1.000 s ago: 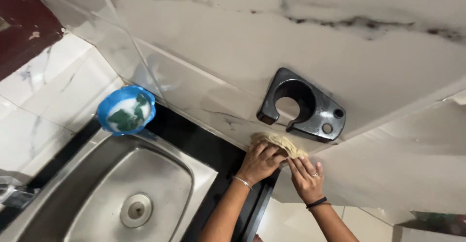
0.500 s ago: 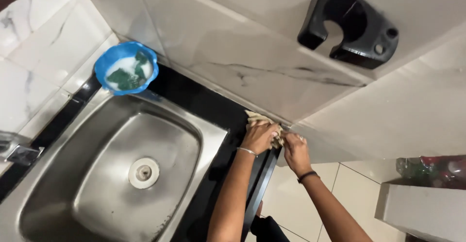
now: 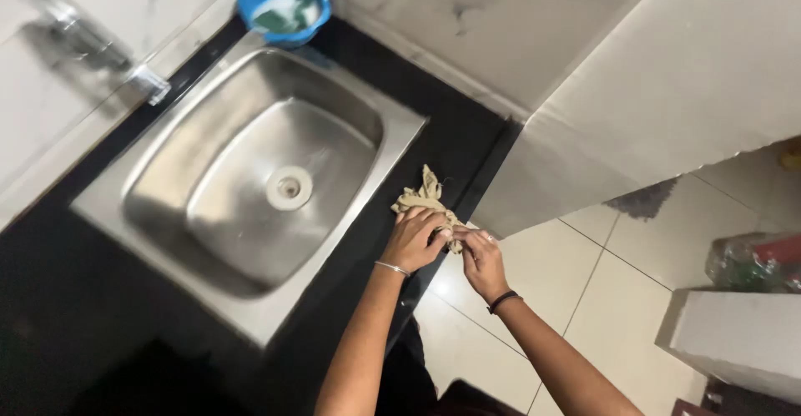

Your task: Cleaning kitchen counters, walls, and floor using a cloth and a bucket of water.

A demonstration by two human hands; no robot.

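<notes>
Both hands, left (image 3: 415, 238) and right (image 3: 479, 253), pinch a crumpled beige cloth (image 3: 425, 201) on the black desk (image 3: 455, 145), right of the steel sink (image 3: 250, 186). Likely light, limp, perhaps damp; best gathered by bunched folds.

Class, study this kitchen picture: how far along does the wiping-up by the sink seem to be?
Done: the steel sink looks empty, and the black counter shows no mess. In hand: both the left hand and right hand bunch a beige cloth at the counter edge. Left: the blue bowl still holds something green and white.
</notes>
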